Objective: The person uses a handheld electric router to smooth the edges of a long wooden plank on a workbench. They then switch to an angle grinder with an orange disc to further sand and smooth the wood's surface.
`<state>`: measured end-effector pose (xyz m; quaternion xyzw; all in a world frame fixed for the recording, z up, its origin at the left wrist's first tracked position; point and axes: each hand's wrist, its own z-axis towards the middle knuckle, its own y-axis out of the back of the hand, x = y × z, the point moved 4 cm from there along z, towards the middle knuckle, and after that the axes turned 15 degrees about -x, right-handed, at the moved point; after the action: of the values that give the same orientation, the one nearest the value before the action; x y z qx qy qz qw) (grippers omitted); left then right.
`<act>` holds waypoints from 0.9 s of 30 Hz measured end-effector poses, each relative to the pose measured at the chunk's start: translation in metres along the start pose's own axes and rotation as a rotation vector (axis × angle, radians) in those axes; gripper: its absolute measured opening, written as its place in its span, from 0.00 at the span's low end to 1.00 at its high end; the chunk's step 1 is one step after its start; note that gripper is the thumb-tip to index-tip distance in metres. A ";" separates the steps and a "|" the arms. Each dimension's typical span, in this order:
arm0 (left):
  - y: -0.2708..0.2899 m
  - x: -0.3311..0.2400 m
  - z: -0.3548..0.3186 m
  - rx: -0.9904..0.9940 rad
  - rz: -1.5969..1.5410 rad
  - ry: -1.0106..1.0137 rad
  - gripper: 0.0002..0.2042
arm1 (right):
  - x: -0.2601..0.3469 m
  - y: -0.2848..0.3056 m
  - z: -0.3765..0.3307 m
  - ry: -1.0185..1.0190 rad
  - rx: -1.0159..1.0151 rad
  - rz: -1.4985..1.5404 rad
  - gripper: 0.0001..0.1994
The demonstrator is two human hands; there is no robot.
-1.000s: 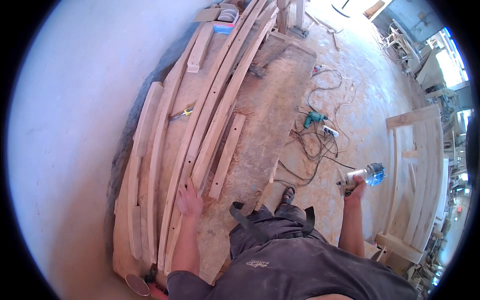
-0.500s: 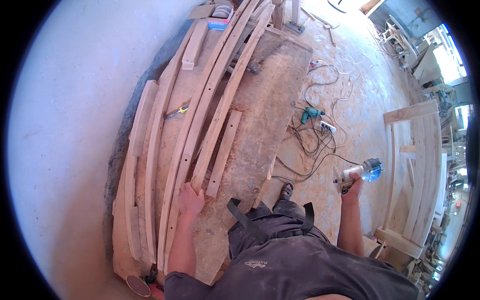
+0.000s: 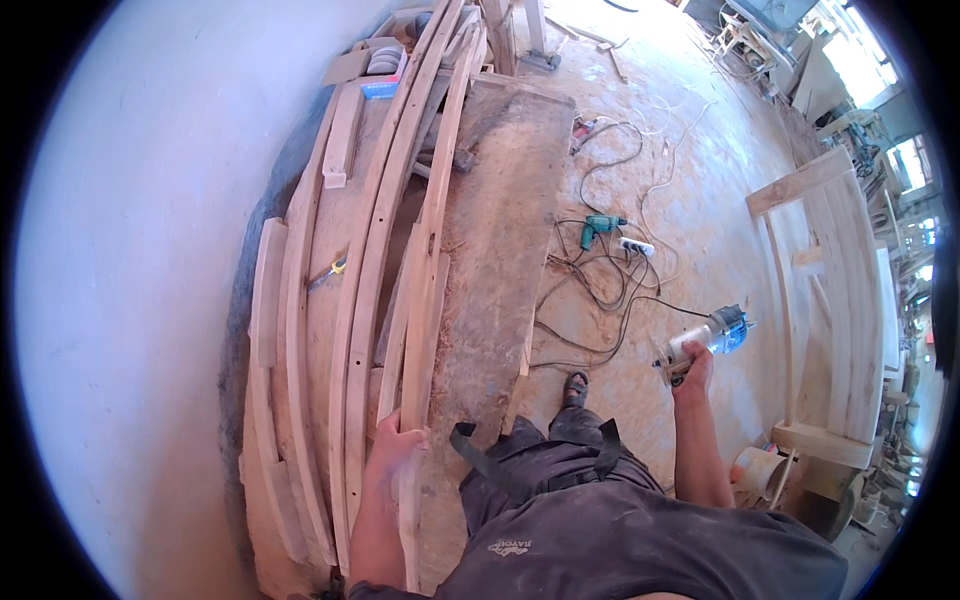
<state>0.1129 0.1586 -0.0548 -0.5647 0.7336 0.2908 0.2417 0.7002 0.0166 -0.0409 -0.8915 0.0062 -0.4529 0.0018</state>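
My left hand (image 3: 402,440) is closed around the near end of a long, narrow wooden strip (image 3: 436,215), which lies lengthwise over the workbench (image 3: 500,210). Just left of it run several gently curved wooden strips (image 3: 372,260), some with small drilled holes. A shorter wooden piece (image 3: 432,320) lies close against the held strip, partly covered by it. Out to the right, over the floor, my right hand (image 3: 692,368) grips a trim router (image 3: 712,335) with a blue motor end and a pale body. A dark cord runs from it toward the floor.
A green drill (image 3: 600,228), a white power strip (image 3: 636,246) and tangled cords lie on the dusty floor. At the right leans a wooden frame (image 3: 850,300), with a bucket (image 3: 757,470) below. A yellow-handled tool (image 3: 337,267) and an open box (image 3: 380,88) are on the bench.
My left hand has shifted right and nearer with the strip, whose near end now overlaps the shorter piece. The router stays in my right hand. The whole view has turned slightly.
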 end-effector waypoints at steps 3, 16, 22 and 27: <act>0.006 0.015 0.016 0.090 -0.195 0.211 0.19 | 0.000 0.000 -0.001 -0.020 0.007 0.008 0.22; 0.025 -0.064 -0.001 -0.355 0.339 -0.351 0.24 | 0.001 0.015 0.016 -0.019 0.040 0.024 0.23; 0.076 -0.063 0.033 -0.752 0.924 -0.657 0.20 | -0.003 0.010 0.005 -0.029 0.040 0.003 0.15; -0.033 -0.037 0.024 -0.709 0.904 -0.972 0.22 | -0.001 0.010 0.003 -0.042 0.003 -0.006 0.21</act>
<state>0.1546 0.1950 -0.0517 -0.0607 0.5670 0.7970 0.1990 0.7024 0.0063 -0.0437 -0.9009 0.0026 -0.4340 0.0020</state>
